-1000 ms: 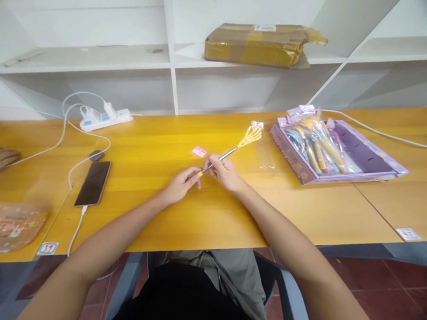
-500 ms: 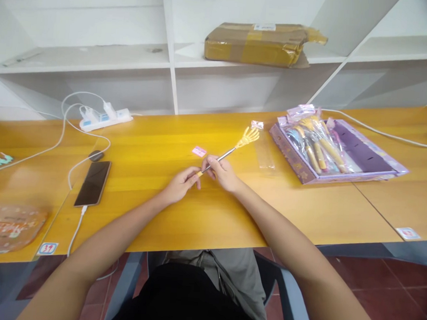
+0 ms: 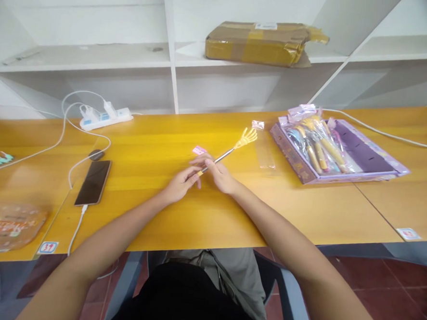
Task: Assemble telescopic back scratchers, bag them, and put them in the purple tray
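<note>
Both hands grip a back scratcher (image 3: pixel 246 139) with a yellow hand-shaped head and a silver metal rod, held slanting up to the right. My left hand (image 3: pixel 180 184) is closed around its yellow handle end. My right hand (image 3: pixel 218 174) is closed on the metal rod just above, its fingers touching the left hand. A small pink card (image 3: pixel 199 150) lies on the table behind my hands. To the right of the scratcher's head lies a clear plastic sleeve (image 3: pixel 265 151) with a printed top.
On the right, a purple box (image 3: pixel 366 140) holds several wrapped back scratchers (image 3: pixel 319 142). At left are a phone (image 3: pixel 93 182) on a charging cable, a power strip (image 3: pixel 106 119) and an orange packet (image 3: pixel 10 227). A taped cardboard box (image 3: pixel 257 43) sits on the shelf.
My right hand has slid slightly down the rod towards my left hand, its fingers now over the left fingers. The scratcher's head has shifted slightly left.
</note>
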A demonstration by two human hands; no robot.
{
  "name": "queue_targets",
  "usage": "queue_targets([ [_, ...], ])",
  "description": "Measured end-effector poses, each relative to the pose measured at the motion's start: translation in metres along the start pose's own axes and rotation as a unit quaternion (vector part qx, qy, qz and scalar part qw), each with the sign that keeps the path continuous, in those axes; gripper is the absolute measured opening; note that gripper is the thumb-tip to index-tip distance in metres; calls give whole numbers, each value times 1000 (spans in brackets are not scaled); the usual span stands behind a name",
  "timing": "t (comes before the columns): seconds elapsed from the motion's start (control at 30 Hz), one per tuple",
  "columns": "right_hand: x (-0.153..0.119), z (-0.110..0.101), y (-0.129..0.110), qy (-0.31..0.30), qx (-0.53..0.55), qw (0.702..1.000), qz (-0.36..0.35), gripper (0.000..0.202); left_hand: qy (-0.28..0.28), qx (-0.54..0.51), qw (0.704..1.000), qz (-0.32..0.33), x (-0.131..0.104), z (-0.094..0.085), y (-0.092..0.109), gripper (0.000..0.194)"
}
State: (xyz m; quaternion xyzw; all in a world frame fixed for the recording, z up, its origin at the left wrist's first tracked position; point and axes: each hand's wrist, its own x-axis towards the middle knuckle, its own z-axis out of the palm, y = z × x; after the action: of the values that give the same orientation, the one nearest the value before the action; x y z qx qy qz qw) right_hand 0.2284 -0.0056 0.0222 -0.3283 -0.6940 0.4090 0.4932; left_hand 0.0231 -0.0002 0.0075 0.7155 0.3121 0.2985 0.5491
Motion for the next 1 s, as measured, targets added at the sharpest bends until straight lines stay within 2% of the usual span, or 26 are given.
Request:
queue_targets([
  [0.1,1,-3,-1,-22,-2,1000,17,68,0,2,1000,-6,0,0,1,63],
  [0.17,1,-13,-4,-83,11,995,57,64,-4,5,1000,-6,0,0,3,62],
  [0.27,0,-39,-11,-215,28,968,126,54,-15,4,1000,-1,0,0,6,60],
  [0.3,0,-49,-13,-233,25,962,137,54,-16,4,1000,-3,0,0,6,59],
  [0.33,-1,-58,-15,-226,21,964,139,56,-15,5,1000,-7,0,-1,7,59],
  [0.37,-1,-65,-16,-195,21,972,131,59,-13,6,1000,-12,0,-1,7,58],
  [0.43,1,-75,-18,-84,41,991,94,66,-8,4,1000,-23,0,-1,8,57],
  [0.53,6,-77,-18,66,70,994,54,77,-12,6,999,-32,-1,-1,7,54],
  [0.67,11,-73,-15,174,61,982,34,72,-29,22,999,-28,-2,-1,7,48],
  [0.8,11,-73,-10,243,43,969,17,74,-49,42,998,-27,-4,-2,8,42],
  [1.0,10,-71,0,253,6,967,8,76,-56,61,996,-32,-5,-3,6,41],
])
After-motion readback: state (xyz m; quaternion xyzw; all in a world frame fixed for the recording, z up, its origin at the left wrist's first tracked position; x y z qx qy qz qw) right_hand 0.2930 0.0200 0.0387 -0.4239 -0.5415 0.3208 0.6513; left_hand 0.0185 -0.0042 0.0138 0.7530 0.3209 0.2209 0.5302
